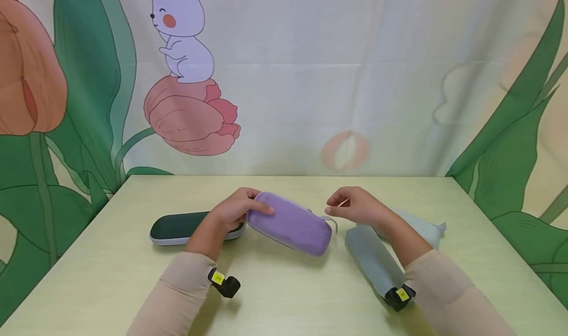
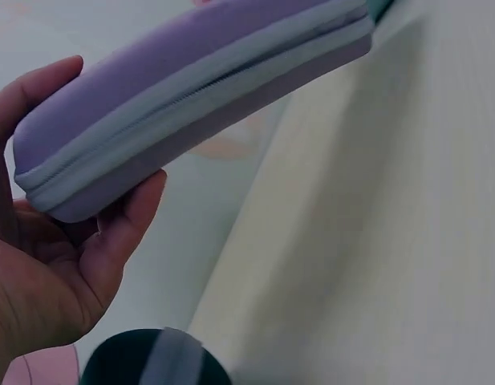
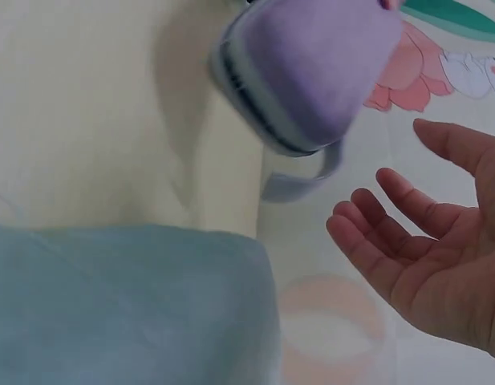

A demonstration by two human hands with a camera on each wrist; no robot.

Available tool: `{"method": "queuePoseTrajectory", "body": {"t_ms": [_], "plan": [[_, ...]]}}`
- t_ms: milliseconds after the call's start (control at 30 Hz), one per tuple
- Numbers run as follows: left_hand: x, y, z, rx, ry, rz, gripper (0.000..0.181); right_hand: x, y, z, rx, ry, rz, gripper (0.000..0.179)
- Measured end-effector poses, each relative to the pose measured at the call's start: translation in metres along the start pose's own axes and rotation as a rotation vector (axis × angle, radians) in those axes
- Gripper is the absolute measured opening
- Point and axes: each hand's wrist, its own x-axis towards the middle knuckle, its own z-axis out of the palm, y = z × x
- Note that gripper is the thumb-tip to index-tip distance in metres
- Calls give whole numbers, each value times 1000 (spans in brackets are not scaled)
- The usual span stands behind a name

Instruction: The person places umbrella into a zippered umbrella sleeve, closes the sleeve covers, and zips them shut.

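A purple zippered case (image 1: 290, 225), like a pencil case, is tilted above the table with its right end lower. My left hand (image 1: 236, 209) grips its left end, thumb on the top face and fingers beneath. Its zipper band (image 2: 191, 100) runs along the side in the left wrist view and looks closed. From the far end hangs a short pale strap (image 3: 307, 183). Just beyond that strap is my right hand (image 1: 358, 209), its fingers loosely bent and apart from the case, with nothing held.
Behind my left wrist lies a dark green case (image 1: 177, 226) with a white edge. A grey-blue pouch (image 1: 372, 257) sits beneath my right forearm, and a paler blue pouch (image 1: 423, 227) lies behind it. The table (image 1: 288, 306) ends at a printed curtain (image 1: 284, 104).
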Motion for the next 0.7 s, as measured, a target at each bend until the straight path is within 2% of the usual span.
{"method": "queuePoseTrajectory", "body": {"t_ms": [167, 333, 500, 700], "plan": [[-5, 15, -7, -36, -31, 41, 15, -3, -4, 17, 164, -103, 7, 51], [-5, 29, -10, -9, -85, 91, 9, -4, -9, 31, 315, -220, 11, 57], [-5, 38, -7, 2, -99, 105, 17, -6, -13, 45, 430, -290, 17, 50], [-6, 41, 0, 35, -56, 83, 41, -14, -16, 62, 562, -253, 41, 48]]}}
